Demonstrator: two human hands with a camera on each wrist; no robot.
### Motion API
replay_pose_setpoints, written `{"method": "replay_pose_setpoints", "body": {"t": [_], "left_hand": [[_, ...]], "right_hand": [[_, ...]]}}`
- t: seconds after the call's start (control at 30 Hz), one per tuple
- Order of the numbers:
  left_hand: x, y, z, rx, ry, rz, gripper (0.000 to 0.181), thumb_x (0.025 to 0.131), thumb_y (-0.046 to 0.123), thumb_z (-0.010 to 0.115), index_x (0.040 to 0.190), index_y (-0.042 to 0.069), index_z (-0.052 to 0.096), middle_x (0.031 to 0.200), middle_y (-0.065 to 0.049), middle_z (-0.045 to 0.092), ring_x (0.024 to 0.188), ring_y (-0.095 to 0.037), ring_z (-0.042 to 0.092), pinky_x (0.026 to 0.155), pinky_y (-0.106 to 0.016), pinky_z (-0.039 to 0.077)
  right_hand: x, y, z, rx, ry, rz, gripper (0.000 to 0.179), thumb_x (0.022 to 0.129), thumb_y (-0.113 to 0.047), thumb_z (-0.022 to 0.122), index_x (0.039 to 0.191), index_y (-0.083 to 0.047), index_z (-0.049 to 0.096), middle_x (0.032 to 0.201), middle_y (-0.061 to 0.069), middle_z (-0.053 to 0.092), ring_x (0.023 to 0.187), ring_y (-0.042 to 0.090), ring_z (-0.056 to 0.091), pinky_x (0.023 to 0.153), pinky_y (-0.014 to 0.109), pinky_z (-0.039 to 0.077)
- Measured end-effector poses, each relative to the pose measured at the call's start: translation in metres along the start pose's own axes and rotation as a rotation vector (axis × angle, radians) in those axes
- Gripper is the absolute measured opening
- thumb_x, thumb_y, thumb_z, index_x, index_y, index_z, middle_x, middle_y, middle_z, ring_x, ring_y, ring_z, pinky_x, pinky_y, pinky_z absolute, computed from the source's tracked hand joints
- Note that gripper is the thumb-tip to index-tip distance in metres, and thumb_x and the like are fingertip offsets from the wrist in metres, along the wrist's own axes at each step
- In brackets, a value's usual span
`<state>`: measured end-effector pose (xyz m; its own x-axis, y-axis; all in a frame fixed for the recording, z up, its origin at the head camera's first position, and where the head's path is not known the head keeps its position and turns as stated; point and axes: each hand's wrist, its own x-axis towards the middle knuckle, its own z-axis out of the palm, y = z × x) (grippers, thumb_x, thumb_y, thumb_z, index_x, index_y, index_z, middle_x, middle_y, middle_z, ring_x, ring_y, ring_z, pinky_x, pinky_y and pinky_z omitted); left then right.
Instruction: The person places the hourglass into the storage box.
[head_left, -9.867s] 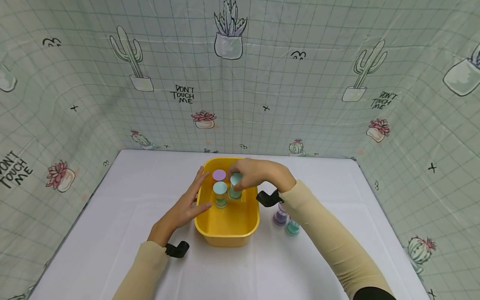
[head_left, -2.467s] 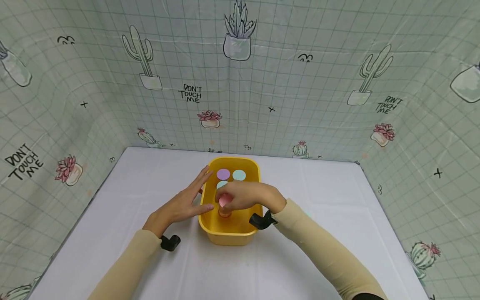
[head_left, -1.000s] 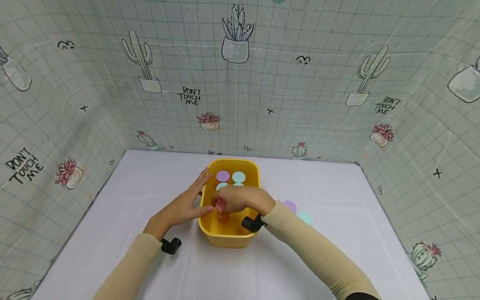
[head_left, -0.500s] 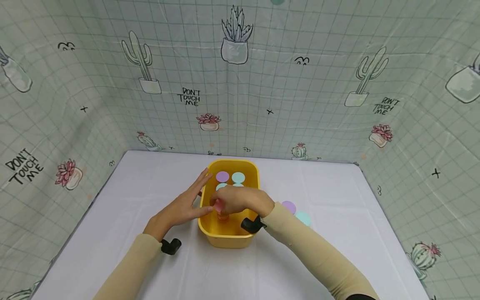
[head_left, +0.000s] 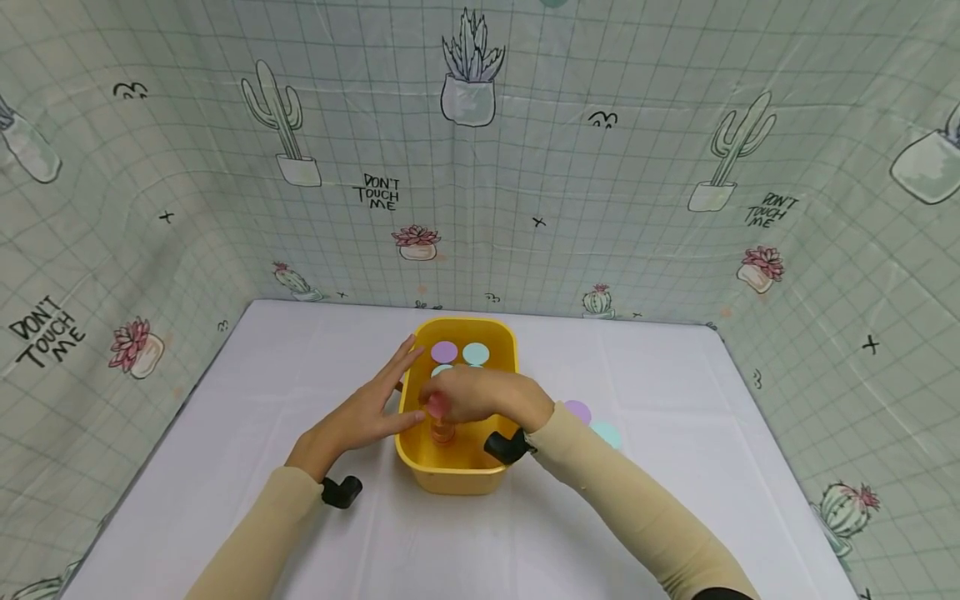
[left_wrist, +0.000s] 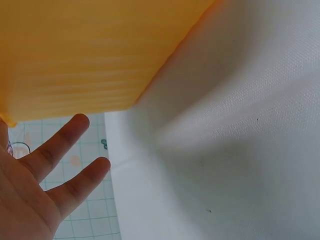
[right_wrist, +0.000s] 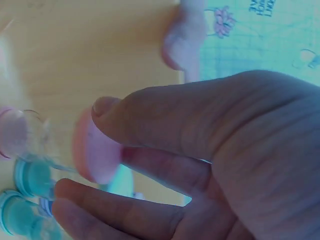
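My right hand (head_left: 483,393) reaches into the yellow tub (head_left: 459,482) and pinches the pink cap of a clear sand timer (head_left: 437,407) between thumb and fingers. The timer is upright near the tub's left side, its orange-looking base showing below. In the right wrist view, thumb and fingers hold the pink cap (right_wrist: 100,150) by its edge. My left hand (head_left: 363,412) lies along the tub's left rim with fingers spread and fairly straight. Behind the right hand stand several timers in the tub, among them a purple-capped one (head_left: 444,352) and a pale teal one (head_left: 476,353).
To the right of the tub, a purple-capped timer (head_left: 577,412) and a teal-capped timer (head_left: 606,434) stand on the white table (head_left: 645,367), partly behind the right sleeve. A patterned cloth (head_left: 525,167) hangs behind and on both sides.
Ten seconds ago the right hand held a teal timer farther back in the tub. It now holds a pink one nearer the front, almost still over the last second. The left hand has stayed.
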<state>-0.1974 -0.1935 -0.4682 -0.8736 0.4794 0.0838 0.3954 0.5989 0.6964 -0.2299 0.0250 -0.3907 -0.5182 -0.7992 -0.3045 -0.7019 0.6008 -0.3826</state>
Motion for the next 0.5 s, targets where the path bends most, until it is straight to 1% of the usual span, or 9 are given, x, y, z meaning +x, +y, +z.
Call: {"method": "replay_pose_setpoints", "body": {"t": [0.07, 0.13, 0.23, 0.27, 0.3, 0.4, 0.5], "left_hand": [[0.000, 0.000, 0.000, -0.003, 0.001, 0.008, 0.093, 0.094, 0.048, 0.068, 0.167, 0.030, 0.012, 0.174, 0.011, -0.006, 0.144, -0.032, 0.047, 0.115, -0.055, 0.044], [0.000, 0.000, 0.000, -0.005, 0.000, 0.014, 0.093, 0.094, 0.048, 0.068, 0.167, 0.030, 0.012, 0.174, 0.010, -0.005, 0.143, -0.031, 0.048, 0.115, -0.055, 0.044], [0.001, 0.001, 0.000, -0.014, -0.003, 0.020, 0.093, 0.095, 0.046, 0.068, 0.167, 0.029, 0.012, 0.174, 0.010, -0.005, 0.142, -0.032, 0.049, 0.114, -0.055, 0.044], [0.001, 0.002, 0.000, -0.016, -0.002, 0.022, 0.093, 0.095, 0.046, 0.068, 0.167, 0.028, 0.012, 0.175, 0.009, -0.005, 0.142, -0.033, 0.049, 0.114, -0.056, 0.044], [0.001, 0.003, 0.000, -0.019, -0.002, 0.021, 0.093, 0.095, 0.045, 0.068, 0.167, 0.028, 0.012, 0.175, 0.008, -0.005, 0.143, -0.033, 0.048, 0.114, -0.056, 0.044], [0.001, 0.004, 0.000, -0.020, 0.003, 0.006, 0.093, 0.094, 0.046, 0.068, 0.167, 0.028, 0.013, 0.175, 0.007, -0.004, 0.146, -0.035, 0.045, 0.115, -0.058, 0.043], [0.001, 0.005, 0.001, -0.011, 0.008, -0.011, 0.094, 0.093, 0.049, 0.067, 0.167, 0.029, 0.013, 0.175, 0.006, -0.004, 0.147, -0.036, 0.044, 0.114, -0.059, 0.043]], "right_hand": [[-0.006, 0.000, -0.004, 0.020, 0.016, -0.002, 0.033, 0.096, -0.010, 0.070, 0.129, -0.008, 0.069, 0.119, 0.004, 0.073, 0.100, 0.016, 0.066, 0.097, 0.030, 0.056], [-0.014, 0.002, -0.008, 0.070, 0.041, 0.003, 0.034, 0.098, -0.012, 0.069, 0.131, -0.008, 0.068, 0.124, 0.005, 0.073, 0.104, 0.018, 0.069, 0.096, 0.032, 0.057], [-0.029, 0.010, -0.013, 0.157, 0.110, 0.005, 0.034, 0.099, -0.013, 0.068, 0.132, -0.007, 0.067, 0.128, 0.007, 0.071, 0.109, 0.022, 0.071, 0.095, 0.034, 0.059], [-0.035, 0.013, -0.015, 0.170, 0.138, -0.002, 0.034, 0.100, -0.015, 0.067, 0.133, -0.006, 0.067, 0.129, 0.008, 0.071, 0.111, 0.022, 0.071, 0.095, 0.035, 0.059], [-0.041, 0.017, -0.017, 0.181, 0.168, -0.012, 0.033, 0.100, -0.015, 0.067, 0.132, -0.005, 0.067, 0.129, 0.009, 0.071, 0.110, 0.024, 0.071, 0.094, 0.036, 0.060], [-0.060, 0.031, -0.021, 0.187, 0.255, -0.018, 0.032, 0.101, -0.013, 0.064, 0.131, -0.002, 0.066, 0.130, 0.012, 0.070, 0.114, 0.029, 0.069, 0.097, 0.043, 0.059], [-0.080, 0.047, -0.021, 0.183, 0.327, 0.006, 0.032, 0.101, -0.012, 0.064, 0.131, -0.001, 0.066, 0.130, 0.014, 0.070, 0.118, 0.033, 0.067, 0.099, 0.047, 0.058]]}}
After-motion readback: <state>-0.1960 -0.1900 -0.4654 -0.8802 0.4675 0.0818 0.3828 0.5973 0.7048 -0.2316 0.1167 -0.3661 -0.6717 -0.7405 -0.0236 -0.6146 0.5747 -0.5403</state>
